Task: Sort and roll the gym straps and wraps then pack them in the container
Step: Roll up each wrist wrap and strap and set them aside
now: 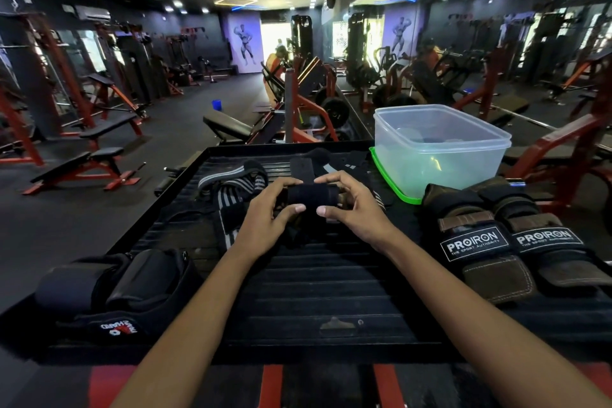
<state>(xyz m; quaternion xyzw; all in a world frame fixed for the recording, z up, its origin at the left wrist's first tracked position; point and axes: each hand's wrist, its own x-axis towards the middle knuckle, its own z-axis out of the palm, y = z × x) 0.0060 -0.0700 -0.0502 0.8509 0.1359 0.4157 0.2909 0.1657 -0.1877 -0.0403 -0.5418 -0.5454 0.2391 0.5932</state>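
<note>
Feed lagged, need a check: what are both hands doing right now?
Left hand: grips the black wrap roll.
Right hand: grips the same roll's other end.

Red-framed benches point(99, 136) left on dark floor; blue cup point(216, 105) beyond; bodybuilder poster point(245, 43) far wall.

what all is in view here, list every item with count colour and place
black rolled fabric wrap: 1, black, held between both hands at mid platform
grey and black striped elastic wraps: loose pile, left of the hands
clear plastic container: 1, translucent, far right, standing on its lid
green plastic lid: 1, green, under the container
brown and black leather lifting grips: 2, right side
black padded straps: bundle, near left
black ribbed platform: 1, under everything
left hand: grips the roll's left end
right hand: grips its right end
</note>
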